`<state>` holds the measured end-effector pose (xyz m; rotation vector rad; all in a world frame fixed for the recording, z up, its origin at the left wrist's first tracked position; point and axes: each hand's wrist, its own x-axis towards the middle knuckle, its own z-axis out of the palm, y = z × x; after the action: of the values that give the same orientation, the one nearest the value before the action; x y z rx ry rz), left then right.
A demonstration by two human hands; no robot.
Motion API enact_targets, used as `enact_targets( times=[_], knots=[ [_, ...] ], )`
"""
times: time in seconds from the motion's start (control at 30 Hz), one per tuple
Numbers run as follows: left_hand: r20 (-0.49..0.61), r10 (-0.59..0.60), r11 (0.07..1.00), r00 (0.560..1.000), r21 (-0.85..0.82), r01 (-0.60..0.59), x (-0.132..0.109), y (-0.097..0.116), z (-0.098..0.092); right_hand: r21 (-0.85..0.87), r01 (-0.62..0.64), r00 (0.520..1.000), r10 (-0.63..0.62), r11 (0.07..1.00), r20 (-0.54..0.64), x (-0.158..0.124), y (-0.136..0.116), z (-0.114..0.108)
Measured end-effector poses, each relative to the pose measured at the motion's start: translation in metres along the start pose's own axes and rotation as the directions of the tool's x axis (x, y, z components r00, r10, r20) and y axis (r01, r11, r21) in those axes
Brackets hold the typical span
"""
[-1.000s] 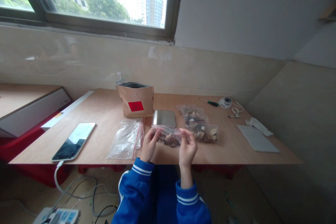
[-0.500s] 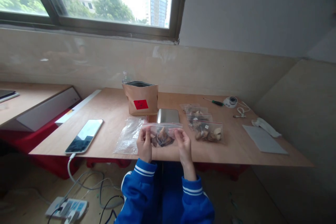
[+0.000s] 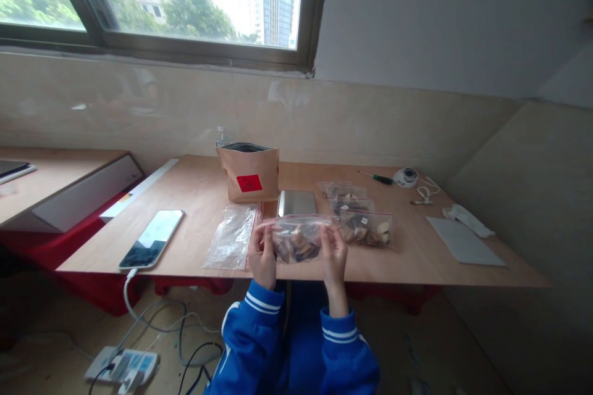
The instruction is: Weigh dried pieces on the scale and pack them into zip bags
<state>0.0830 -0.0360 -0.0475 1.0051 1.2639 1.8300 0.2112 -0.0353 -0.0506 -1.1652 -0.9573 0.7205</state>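
Observation:
Between my hands is a clear zip bag [image 3: 298, 245] with brown dried pieces inside, held up over the table's front edge. My left hand [image 3: 263, 254] pinches its left side near the red zip strip, and my right hand [image 3: 333, 253] grips the right side. Just behind the bag lies a flat silver scale [image 3: 297, 202], partly covered by it. Flat, unfilled clear bags [image 3: 231, 237] rest to the left of my left hand. Right of my right hand, several filled zip bags [image 3: 367, 229] lie in an overlapping row.
A brown paper pouch [image 3: 250, 174] with a red label stands open at the back. A phone [image 3: 152, 239] on a cable lies left. A screwdriver [image 3: 382, 179], a white camera [image 3: 407, 177] and a white sheet [image 3: 466, 242] are on the right. A power strip [image 3: 123, 367] sits on the floor.
Both hands have shifted slightly right together with the zip bag. The bag's top edge now tilts a little and its contents sit differently. The view has moved slightly.

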Motion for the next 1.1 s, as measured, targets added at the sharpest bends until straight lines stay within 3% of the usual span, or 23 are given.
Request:
enact_targets(
  times=[0.2,0.37,0.53,0.77,1.1],
  knots=[
    [0.080,0.017,0.999,0.997,0.033,-0.019,0.000,-0.005,-0.006,-0.007,0.014,0.998,-0.013,1.000,0.061,0.005,0.002,-0.012],
    [0.016,0.048,0.995,0.999,0.087,-0.049,-0.004,-0.006,-0.007,-0.065,0.086,0.992,-0.092,0.994,-0.087,-0.002,-0.006,-0.008],
    [0.016,-0.048,0.999,0.999,0.027,0.047,-0.003,-0.008,-0.009,-0.097,0.103,0.981,-0.117,0.990,-0.155,-0.009,-0.012,-0.003],
    [0.025,0.016,1.000,1.000,-0.007,-0.016,0.003,0.000,-0.015,-0.096,0.147,0.989,-0.148,0.984,-0.004,-0.003,0.004,-0.015],
    [0.067,-0.016,0.999,0.998,-0.027,0.018,0.018,-0.017,-0.028,-0.169,0.141,0.990,-0.137,0.975,0.036,0.004,0.022,-0.023]
  ],
)
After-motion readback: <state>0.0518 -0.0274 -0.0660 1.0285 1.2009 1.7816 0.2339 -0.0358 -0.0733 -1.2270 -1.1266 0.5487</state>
